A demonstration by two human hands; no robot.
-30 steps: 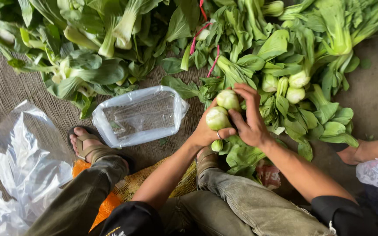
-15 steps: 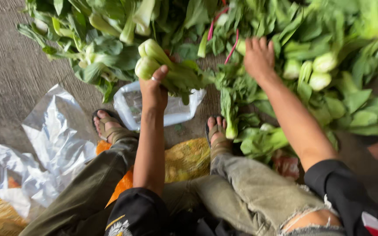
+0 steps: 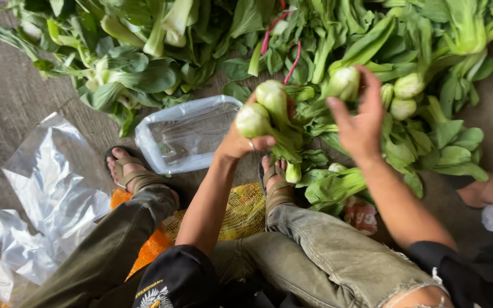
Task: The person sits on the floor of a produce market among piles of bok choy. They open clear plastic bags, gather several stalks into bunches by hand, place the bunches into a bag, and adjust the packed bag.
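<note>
While the left hand [image 3: 241, 140] stays clamped on bok choy heads [image 3: 263, 111], the right hand [image 3: 360, 122] has newly gripped another bok choy [image 3: 343, 82].

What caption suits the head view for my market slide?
Left hand grips bok choy heads; right hand grasps another.

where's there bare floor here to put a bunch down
Bare concrete floor shows at far left, between the left pile of greens and the crumpled clear bags. Another patch lies at right, past the right pile. It is crowded around the clear tray, the feet and both hands.
</note>
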